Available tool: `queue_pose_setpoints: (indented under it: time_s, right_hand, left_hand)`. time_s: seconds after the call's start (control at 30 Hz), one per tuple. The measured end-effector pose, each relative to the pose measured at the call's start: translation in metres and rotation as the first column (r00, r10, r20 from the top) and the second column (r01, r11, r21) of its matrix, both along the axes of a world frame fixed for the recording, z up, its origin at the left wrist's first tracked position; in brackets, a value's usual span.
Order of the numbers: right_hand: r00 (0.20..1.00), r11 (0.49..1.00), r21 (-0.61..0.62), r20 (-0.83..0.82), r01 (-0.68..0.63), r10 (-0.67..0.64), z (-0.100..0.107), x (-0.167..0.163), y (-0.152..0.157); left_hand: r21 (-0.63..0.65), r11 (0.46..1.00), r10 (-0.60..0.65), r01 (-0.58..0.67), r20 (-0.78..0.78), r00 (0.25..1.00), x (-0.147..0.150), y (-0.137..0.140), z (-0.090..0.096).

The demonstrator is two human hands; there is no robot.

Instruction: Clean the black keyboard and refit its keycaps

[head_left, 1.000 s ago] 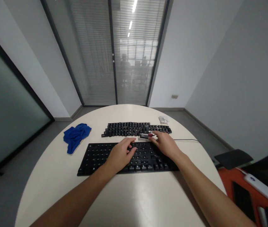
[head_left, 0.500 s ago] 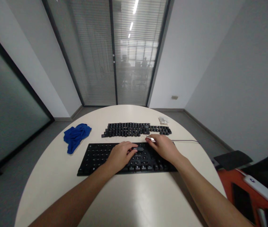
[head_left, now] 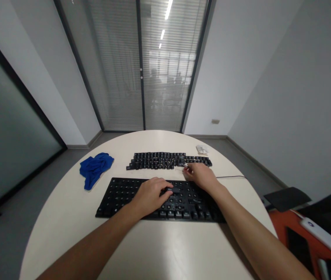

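Observation:
A black keyboard lies in front of me with many keycaps off, its bare switches showing. My left hand rests over its middle, thumb and fingers closed around a long dark keycap just above the switches. Beyond the keyboard's back edge, my right hand pinches a small keycap puller, whose thin wires point left. Removed black keycaps sit in rows behind the keyboard, close to my right fingertips.
A crumpled blue cloth lies at the left of the round white table. A small clear bag sits at the back right. The keyboard's cable runs right. An orange chair holds a phone and a white power strip.
My right hand has moved slightly away from me with the puller. The keyboard's right end has swung a little toward me. My left hand still grips the long keycap.

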State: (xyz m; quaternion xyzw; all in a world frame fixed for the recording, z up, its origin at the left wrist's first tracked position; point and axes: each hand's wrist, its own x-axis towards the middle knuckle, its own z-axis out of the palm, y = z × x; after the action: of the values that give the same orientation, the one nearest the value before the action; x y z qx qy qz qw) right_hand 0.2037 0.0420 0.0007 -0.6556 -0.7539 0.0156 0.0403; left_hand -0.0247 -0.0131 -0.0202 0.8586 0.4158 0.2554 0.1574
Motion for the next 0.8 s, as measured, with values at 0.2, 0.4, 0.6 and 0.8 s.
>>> queue_pose_setpoints:
  time_s: [0.2, 0.4, 0.6, 0.8]
  right_hand:
    - [0.999, 0.999, -0.029, 0.034, 0.017, -0.016, -0.001, -0.010, 0.010]
    - [0.996, 0.994, -0.106, 0.082, -0.011, 0.020, 0.001, -0.013, 0.016]
    - [0.982, 0.967, -0.215, 0.099, -0.138, 0.162, 0.012, -0.013, 0.025]
    - [0.958, 0.944, -0.248, 0.129, -0.219, 0.256, 0.017, -0.015, 0.021]
  left_hand:
    - [0.016, 1.000, -0.009, 0.009, 0.015, 1.000, -0.001, -0.001, -0.001]
    - [0.016, 1.000, -0.011, 0.011, 0.007, 1.000, -0.002, -0.002, 0.000]
    - [0.028, 1.000, -0.008, 0.007, 0.023, 1.000, -0.002, 0.000, -0.003]
    - [0.004, 1.000, 0.001, -0.001, 0.050, 0.999, -0.002, 0.001, -0.004]
